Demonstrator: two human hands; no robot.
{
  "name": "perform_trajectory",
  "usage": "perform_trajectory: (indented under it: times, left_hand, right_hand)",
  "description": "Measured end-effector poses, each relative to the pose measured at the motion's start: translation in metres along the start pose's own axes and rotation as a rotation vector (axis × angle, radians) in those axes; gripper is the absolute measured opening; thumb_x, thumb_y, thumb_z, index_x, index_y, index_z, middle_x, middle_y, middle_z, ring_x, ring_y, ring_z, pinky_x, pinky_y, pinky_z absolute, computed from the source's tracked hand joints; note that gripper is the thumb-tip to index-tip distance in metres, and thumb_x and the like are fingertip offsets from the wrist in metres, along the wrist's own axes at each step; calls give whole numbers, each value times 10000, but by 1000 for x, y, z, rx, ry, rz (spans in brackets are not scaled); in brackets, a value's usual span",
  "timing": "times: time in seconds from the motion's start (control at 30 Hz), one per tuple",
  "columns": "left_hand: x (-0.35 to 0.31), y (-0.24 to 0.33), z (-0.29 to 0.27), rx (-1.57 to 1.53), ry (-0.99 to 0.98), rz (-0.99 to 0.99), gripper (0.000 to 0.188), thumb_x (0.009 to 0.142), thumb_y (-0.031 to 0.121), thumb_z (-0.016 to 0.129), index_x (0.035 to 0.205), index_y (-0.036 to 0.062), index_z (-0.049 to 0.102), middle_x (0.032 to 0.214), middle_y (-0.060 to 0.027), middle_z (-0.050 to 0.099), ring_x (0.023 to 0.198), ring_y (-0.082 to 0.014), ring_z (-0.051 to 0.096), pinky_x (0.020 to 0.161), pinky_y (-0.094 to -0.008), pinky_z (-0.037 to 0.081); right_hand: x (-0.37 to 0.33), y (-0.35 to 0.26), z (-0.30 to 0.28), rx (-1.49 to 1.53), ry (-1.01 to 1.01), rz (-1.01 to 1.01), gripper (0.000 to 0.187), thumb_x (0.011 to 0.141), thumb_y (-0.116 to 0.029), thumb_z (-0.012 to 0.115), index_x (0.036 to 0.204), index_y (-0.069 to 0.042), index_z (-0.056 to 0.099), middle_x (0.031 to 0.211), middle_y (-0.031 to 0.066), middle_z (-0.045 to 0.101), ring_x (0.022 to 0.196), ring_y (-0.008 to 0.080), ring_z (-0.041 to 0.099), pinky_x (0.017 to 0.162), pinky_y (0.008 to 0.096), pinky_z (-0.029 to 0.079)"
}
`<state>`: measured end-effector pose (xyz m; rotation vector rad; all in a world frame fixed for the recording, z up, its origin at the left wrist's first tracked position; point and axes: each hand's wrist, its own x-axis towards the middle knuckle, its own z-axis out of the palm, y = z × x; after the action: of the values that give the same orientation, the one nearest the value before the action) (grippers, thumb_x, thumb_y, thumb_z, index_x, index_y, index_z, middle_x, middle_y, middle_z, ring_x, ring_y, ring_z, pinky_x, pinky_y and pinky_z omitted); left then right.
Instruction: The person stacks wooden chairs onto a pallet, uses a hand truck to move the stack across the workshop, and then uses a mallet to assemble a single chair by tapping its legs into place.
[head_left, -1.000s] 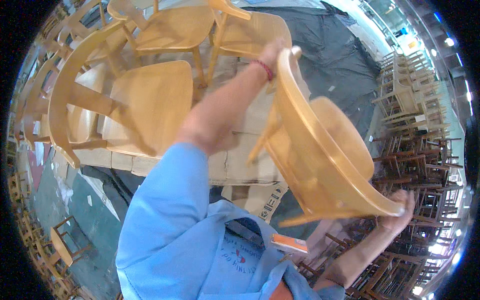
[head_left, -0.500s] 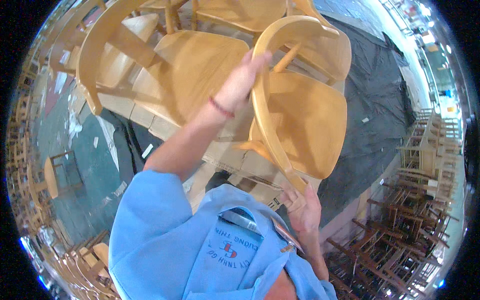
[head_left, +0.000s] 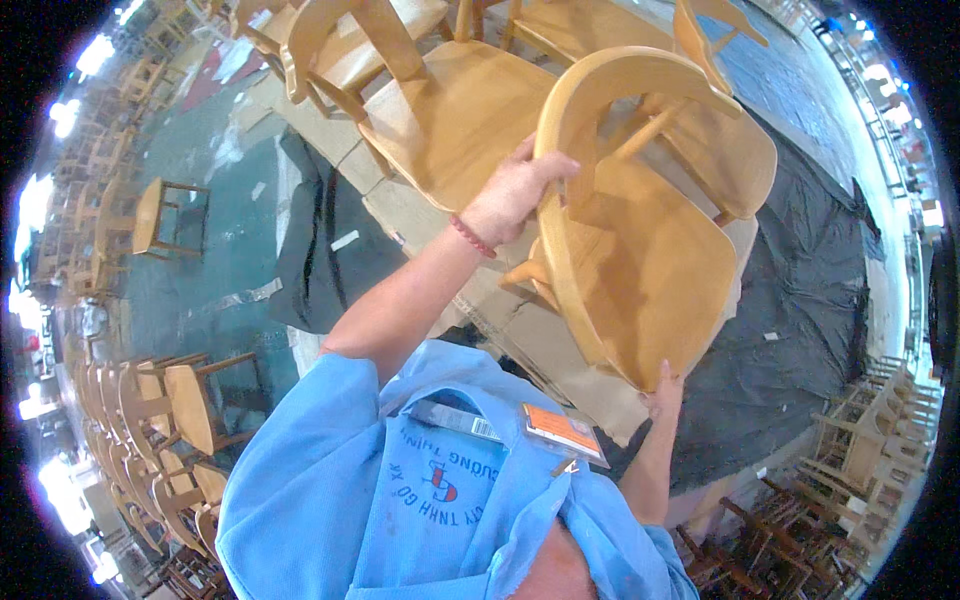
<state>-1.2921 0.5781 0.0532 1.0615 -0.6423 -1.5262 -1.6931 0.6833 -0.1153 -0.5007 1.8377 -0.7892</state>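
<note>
Your left hand [head_left: 515, 195] is gripping the smooth, pale wooden chair's [head_left: 640, 260] curved backrest; your right hand [head_left: 665, 392] is clasping its rounded seat edge.

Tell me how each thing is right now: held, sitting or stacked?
Chair: held up, tilted, by both hands.
Left hand: grip shut on the chair's curved back.
Right hand: under the seat edge, holding it.
Chairs behind: resting on cardboard.
Stool: upright on the floor, alone.
Chairs at left: lined up in a row.
</note>
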Motion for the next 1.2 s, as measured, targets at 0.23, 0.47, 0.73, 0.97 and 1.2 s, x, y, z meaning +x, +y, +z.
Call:
perform_trajectory:
  times: [0.23, 0.47, 0.73, 0.97, 1.2]
  left_hand:
    - [9, 25, -33, 109, 143, 17, 423, 809, 283, 658, 1116, 15, 543, 959, -104, 615, 790, -223, 636, 700, -346, 555]
    - [-5, 29, -54, 106, 173, 57, 402, 834, 292, 648, 1104, 13, 544, 918, -75, 609, 766, -178, 611, 675, -316, 526]
    - [5, 34, -45, 400, 233, 75, 580, 893, 531, 510, 1134, 11, 602, 915, -65, 623, 816, -132, 574, 734, -256, 469]
    - [-45, -24, -140, 771, -474, 226, 499, 945, 439, 479, 1196, 18, 571, 1132, -109, 630, 1043, -189, 565, 905, -351, 450]
    - [-271, -92, -406, 903, -42, -497, 554, 870, 484, 521, 1147, 14, 621, 1178, -199, 603, 1131, -320, 551, 980, -386, 405]
  right_hand:
    - [38, 76, 39, -98, 3, -286, 732, 848, -146, 633, 1397, -73, 153, 1384, 192, 332, 1207, 344, 434, 870, 485, 457]
    - [25, 77, 62, -20, -48, -442, 753, 769, -9, 664, 1377, 60, 224, 1388, 221, 362, 1249, 325, 398, 1068, 391, 304]
    - [33, 55, 54, -35, -138, -156, 696, 870, -127, 619, 1422, -133, 195, 1398, 154, 346, 1233, 341, 421, 870, 604, 459]
    - [5, 32, 52, -133, -29, -16, 632, 838, -208, 630, 1367, -42, 325, 1215, 141, 511, 1060, 288, 531, 706, 441, 523]
    - [-67, 61, 235, -1054, -551, -83, 480, 856, -241, 611, 1251, -52, 416, 1044, 114, 542, 859, 248, 534, 605, 403, 488]
